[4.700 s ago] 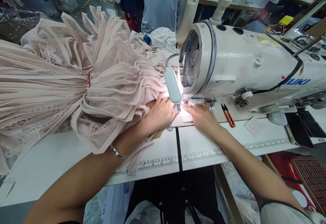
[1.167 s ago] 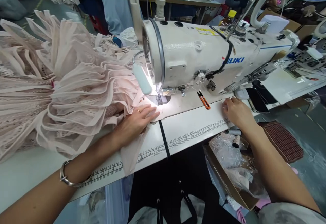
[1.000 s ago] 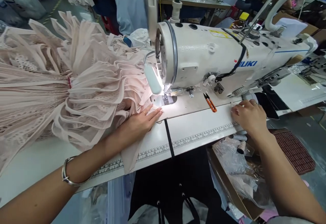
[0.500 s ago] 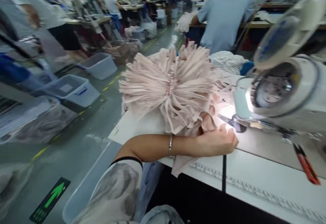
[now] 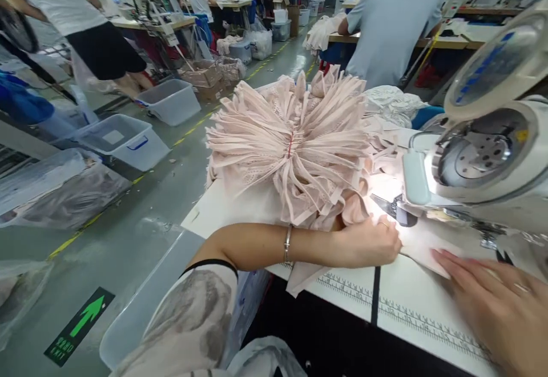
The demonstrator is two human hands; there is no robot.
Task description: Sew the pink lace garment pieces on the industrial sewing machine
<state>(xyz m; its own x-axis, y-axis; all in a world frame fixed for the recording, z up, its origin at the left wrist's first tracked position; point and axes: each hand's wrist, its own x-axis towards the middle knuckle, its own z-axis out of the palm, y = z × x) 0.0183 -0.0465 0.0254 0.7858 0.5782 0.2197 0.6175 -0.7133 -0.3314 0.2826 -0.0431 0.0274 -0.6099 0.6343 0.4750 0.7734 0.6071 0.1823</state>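
My left hand is closed on a pale pink fabric piece, close to the sewing machine's lit stitching area. Part of that fabric runs to the right, where my right hand lies with fingers stretched out on its edge. Dark tips of thread snips show beyond my right hand, which covers the rest of them. Behind my left forearm rises a big gathered bundle of pale pink garment pieces, with a red line down its middle. Another pink flap hangs under my left wrist.
A printed ruler strip runs along the front of the white table. Clear plastic bins stand on the floor at left. A co-worker in a light blue shirt sits ahead; another person stands at left.
My right hand has come into view from the right, onto the fabric and over the snips. The left hand stays nearly in place. The view has shifted slightly and become sharper.
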